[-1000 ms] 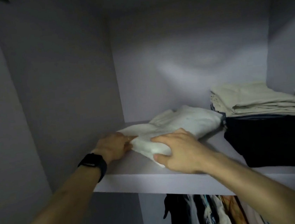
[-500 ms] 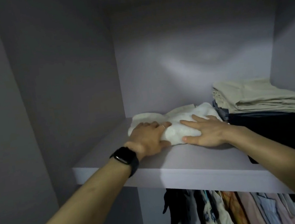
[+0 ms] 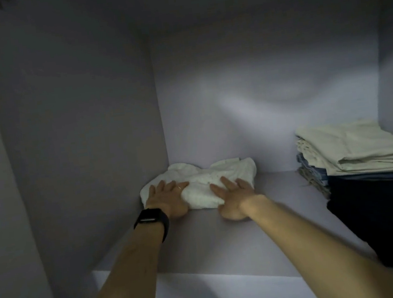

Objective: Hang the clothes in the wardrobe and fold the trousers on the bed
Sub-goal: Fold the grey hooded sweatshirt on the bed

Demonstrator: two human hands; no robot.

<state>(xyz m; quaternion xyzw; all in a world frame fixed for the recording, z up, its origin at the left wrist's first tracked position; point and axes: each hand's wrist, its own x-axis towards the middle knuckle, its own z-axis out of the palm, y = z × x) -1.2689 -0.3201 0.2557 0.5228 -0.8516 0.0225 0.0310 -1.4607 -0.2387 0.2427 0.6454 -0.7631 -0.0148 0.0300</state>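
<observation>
Wardrobe (image 3: 79, 137), upper compartment, dim light. One shelf (image 3: 250, 245) runs across the lower half of the frame.

Left of centre: two bare forearms reach in from the bottom edge. One black watch (image 3: 152, 218) on the left wrist. The left hand (image 3: 167, 198) lies palm down on the left end of the white garment (image 3: 209, 184), with its fingers straight, close together and pinching nothing. One thin ring (image 3: 179, 187) shows on a finger.

Centre: one white garment, a soft, rumpled bundle. It sits on the shelf in the back left corner, touching or almost touching the side wall.

Just right of centre: the right hand (image 3: 235, 193) rests flat on the right front of the same garment. Its fingers are straight and slightly fanned, and the heel of the hand is down on the shelf board. Nothing is gripped.

Right edge: one pile of folded clothes, well apart from the white garment. Three bands can be counted:
- pale beige pieces (image 3: 352, 148) on top;
- thin blue layers (image 3: 313, 174) under them;
- a thick dark block (image 3: 381, 213) at the bottom.

I cannot tell the number of separate pieces in each band.
</observation>
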